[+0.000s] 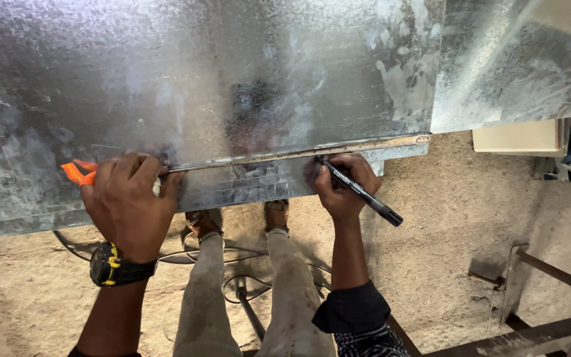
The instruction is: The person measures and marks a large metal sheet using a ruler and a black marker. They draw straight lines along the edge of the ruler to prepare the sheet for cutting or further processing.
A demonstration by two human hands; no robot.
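Galvanised steel sheet [199,79], dull grey and mottled, fills the upper part of the head view and lies flat at about waist height, its near edge toward the person; a second sheet of the same metal [517,59] overlaps or butts against it at the right. Below the edge lies a dusty sand-coloured floor [451,218], with dark steel bars [550,271] at the lower right and the person's grey trousers and brown shoes between the arms.

Across the near part of the sheet lies a long, thin metal straightedge [299,152], running from the left hand to the sheet's right corner. The left hand [130,198], a black and yellow wristwatch [110,264] on its wrist, presses down flat on the left end of the straightedge, fingers spread; an orange-handled tool [77,173] shows just under it, though whether the hand grips it or merely covers it I cannot tell. The right hand [342,188] has its grip closed on a black marker pen [358,188], tip touching the sheet right beside the straightedge.

By the look of it, a line is being marked along the edge. Drawing it true would call for steady downward pressure from the left hand while the pen keeps against the rule.
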